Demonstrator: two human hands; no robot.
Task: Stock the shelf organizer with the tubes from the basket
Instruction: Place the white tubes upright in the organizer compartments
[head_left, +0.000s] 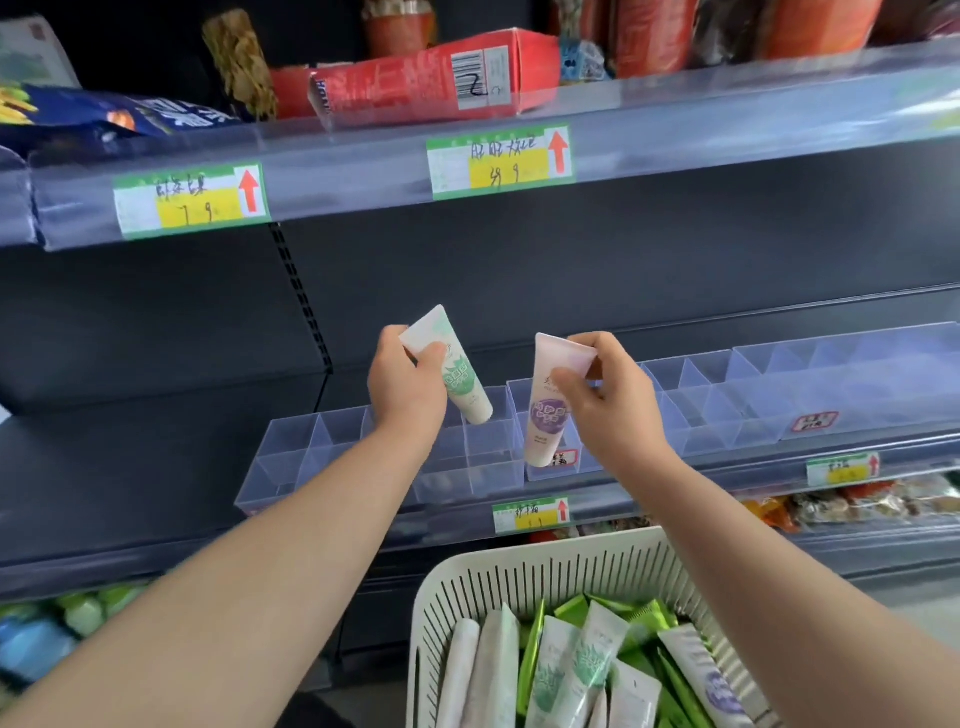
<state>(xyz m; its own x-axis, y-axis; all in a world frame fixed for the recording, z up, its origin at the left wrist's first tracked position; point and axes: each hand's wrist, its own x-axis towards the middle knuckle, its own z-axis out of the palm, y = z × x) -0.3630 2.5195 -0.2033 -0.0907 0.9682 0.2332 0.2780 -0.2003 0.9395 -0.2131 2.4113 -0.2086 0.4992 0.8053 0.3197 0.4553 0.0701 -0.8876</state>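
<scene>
My left hand (402, 389) grips green tube (460, 376), right hand (610, 405) pinches purple tube (545, 421); left forearm (353, 483) hides organizer (291, 452) cells, basket (519, 564) cropped.

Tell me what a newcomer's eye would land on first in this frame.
At centre, the left hand grips a green-labelled tube and the right hand pinches a purple-labelled tube, both at the clear shelf organizer. At the bottom right, a white slotted basket holds more tubes. On the upper shelf lies a red box.
</scene>
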